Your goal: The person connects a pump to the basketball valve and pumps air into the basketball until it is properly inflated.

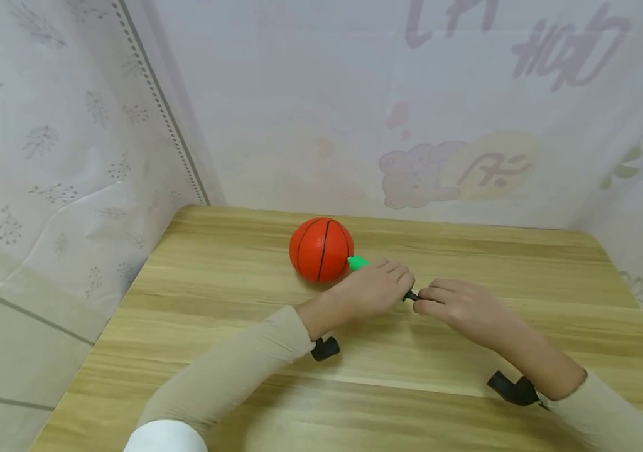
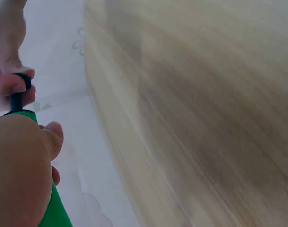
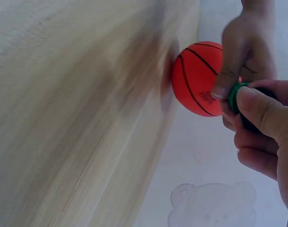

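A small red-orange basketball (image 1: pixel 321 250) with black lines sits toward the back of the table. Beside it, the tip end of a green hand pump (image 1: pixel 357 262) points at the ball's right side; whether a needle sits in the ball is too small to tell. My left hand (image 1: pixel 372 289) is wrapped around the pump's green barrel (image 2: pixel 56 210), hiding most of it. At the other end, my right hand (image 1: pixel 463 307) grips the black handle (image 2: pixel 16 99), its thumb and fingers around it in the right wrist view. A short length of black rod shows between the hands.
The wood-grain table (image 1: pixel 231 301) ends at a pale printed curtain (image 1: pixel 299 125) behind the ball, with another patterned curtain (image 1: pixel 73 157) along the left. Black wrist-worn pieces (image 1: pixel 516 389) jut from beneath both forearms.
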Motion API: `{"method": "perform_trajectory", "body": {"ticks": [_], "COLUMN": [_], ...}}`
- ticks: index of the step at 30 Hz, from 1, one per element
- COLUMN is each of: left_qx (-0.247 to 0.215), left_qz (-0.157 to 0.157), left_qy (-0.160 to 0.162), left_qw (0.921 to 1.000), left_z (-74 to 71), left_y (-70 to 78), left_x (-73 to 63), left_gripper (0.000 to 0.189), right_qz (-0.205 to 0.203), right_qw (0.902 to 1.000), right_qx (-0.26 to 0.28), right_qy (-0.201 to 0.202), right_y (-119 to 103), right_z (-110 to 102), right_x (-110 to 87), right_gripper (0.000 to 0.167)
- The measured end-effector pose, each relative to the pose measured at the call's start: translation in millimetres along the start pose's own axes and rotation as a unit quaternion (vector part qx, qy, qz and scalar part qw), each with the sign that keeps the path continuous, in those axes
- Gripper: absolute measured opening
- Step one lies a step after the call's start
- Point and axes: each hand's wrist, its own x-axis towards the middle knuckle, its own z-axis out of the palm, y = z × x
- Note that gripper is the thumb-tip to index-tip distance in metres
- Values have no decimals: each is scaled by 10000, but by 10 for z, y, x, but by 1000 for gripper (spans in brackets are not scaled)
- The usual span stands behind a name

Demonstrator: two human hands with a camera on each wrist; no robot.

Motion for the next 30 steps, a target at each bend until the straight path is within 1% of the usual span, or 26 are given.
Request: {"method": "perform_trajectory", "body": {"ticks": [4,8,10,13,16,19,23,30], "left_qx": [-127,-258,-296,-209,-38,65,96,237], "left_qz": [-84,-120,-146,-121,-73,-112,-173,-149], "left_qy": [-124,-109,-74,-27,1,-48,-99,142], "left_qw": [9998,9995,9994,9997,10000,9999,9998,9995], "left_z": [4,3,0,-1,-1,0,-11,2], "left_y": [-44,-100,-122,-136,-124,-102,-74,-29], "left_x": [-41,-87,-104,-106,-85,-60,-32,7], "left_gripper": [12,13,13,13,13,14,16,15], "right_qz": [55,154,226,344,418,365,241,-2], "right_qw": [10000,9997,9996,9992,9986,9987,9992,9996], "right_qx": [64,189,159,118,132,131,89,171], "right_qy": [-30,-71,-108,-175,-280,-316,-311,-229], "right_y": [-35,-114,-153,-193,-200,-171,-95,42], "right_z": [-44,-197,-284,-382,-411,-371,-278,-77], "right_x": [-78,-274,-375,-489,-525,-478,-334,-47], "right_gripper": [45,44,46,48,48,49,49,51]}}
